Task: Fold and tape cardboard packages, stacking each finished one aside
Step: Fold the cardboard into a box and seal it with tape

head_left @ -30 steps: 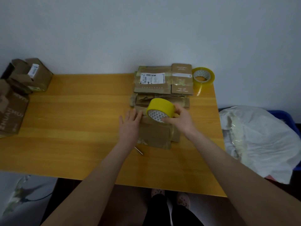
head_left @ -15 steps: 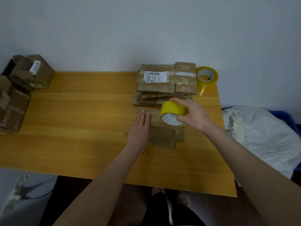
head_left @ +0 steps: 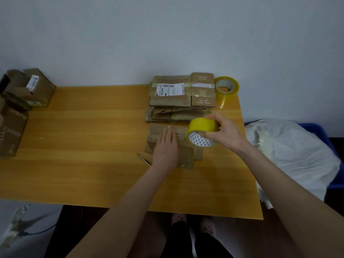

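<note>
A flattened cardboard package (head_left: 186, 149) lies on the wooden table (head_left: 93, 146) in front of me. My left hand (head_left: 165, 148) presses flat on its left half, fingers straight. My right hand (head_left: 226, 133) grips a yellow tape roll (head_left: 202, 130), held tilted just above the package's right edge. A strip of clear tape seems to run from the roll across the package. Behind it rests a pile of folded, taped packages (head_left: 182, 95).
A second, clearer tape roll (head_left: 226, 87) sits at the table's back right corner. Open cardboard boxes (head_left: 24, 90) stand at the left edge. A thin pen-like tool (head_left: 143, 159) lies left of the package. A white plastic bag (head_left: 290, 155) in a blue bin is on the right.
My right hand has carried the tape roll rightward across the package. My left hand has slid right onto the package and stays flat on it.
</note>
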`<state>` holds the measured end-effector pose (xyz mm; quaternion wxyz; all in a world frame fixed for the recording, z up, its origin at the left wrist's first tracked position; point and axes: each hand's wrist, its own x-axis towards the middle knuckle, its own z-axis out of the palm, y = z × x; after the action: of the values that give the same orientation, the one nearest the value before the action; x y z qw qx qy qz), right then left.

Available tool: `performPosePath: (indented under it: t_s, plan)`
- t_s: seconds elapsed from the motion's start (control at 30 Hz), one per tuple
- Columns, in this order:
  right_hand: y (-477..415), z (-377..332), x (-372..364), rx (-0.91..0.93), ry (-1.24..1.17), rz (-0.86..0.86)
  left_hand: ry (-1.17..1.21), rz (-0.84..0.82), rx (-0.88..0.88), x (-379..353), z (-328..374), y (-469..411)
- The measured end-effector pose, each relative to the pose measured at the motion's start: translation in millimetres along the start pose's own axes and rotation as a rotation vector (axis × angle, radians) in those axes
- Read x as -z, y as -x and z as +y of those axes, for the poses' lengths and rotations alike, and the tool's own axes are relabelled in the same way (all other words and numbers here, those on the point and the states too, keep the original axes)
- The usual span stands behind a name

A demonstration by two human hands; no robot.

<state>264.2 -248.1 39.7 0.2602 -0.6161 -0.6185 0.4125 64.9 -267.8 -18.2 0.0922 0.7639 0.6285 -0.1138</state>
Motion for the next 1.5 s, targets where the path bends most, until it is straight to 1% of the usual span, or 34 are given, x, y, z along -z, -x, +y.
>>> performPosePath:
  t_s: [0.1,0.27,0.37,0.47,0.57,0.7,0.77,0.83,0.87,0.97,1.07,1.23,1.27,1.37,1.5]
  plan:
    - [5.6,7.4,-4.1,0.011,0.025,0.018,0.039,0.014,-0.059,-3.6,12.6,1.4]
    - [7.6,8.6,-7.7,0.040,0.039,-0.045,-0.028,-0.015,-0.073,-7.7,2.4,5.7]
    - [10.5,20.6,2.5,-0.014,0.087,-0.088,-0.041,-0.019,-0.065,-7.3,4.5,4.1]
    - [17.4,37.3,6.7,-0.091,0.045,-0.121,-0.050,-0.035,-0.066,-9.3,4.2,3.9]
    - [16.0,45.1,6.3,-0.101,0.070,-0.121,-0.060,-0.039,-0.081,-9.7,2.3,4.0]
    - [6.9,54.0,5.2,-0.127,0.218,-0.162,-0.006,-0.031,-0.061,-8.7,4.1,3.3]
    - [7.5,55.7,2.6,-0.138,0.155,-0.204,0.052,-0.007,-0.028,-6.1,14.3,2.5]
    - [6.7,52.8,-1.9,-0.166,0.038,-0.195,0.117,0.007,0.019,-2.4,27.3,-1.9]
    - [4.4,51.9,-4.4,-0.179,0.036,-0.178,0.130,0.017,0.046,-1.4,32.8,-4.2]
    - [-5.7,45.3,-10.6,-0.225,0.186,-0.125,0.111,0.069,0.080,-2.5,39.4,-8.1]
    - [-13.1,36.9,-15.2,-0.263,0.289,-0.136,0.078,0.105,0.054,-7.4,32.0,-10.2]
    - [-21.6,31.2,-24.6,-0.304,0.196,-0.116,0.003,0.127,0.027,-9.6,14.2,-16.1]
    - [-22.8,32.7,-24.6,-0.316,0.217,-0.117,-0.006,0.126,0.025,-10.0,12.6,-16.5]
    - [-18.4,43.7,-21.0,-0.327,0.382,-0.132,-0.011,0.121,0.024,-11.7,10.9,-16.9]
    - [-15.6,53.2,-21.5,-0.328,0.372,-0.114,0.008,0.129,0.008,-12.6,6.5,-19.0]
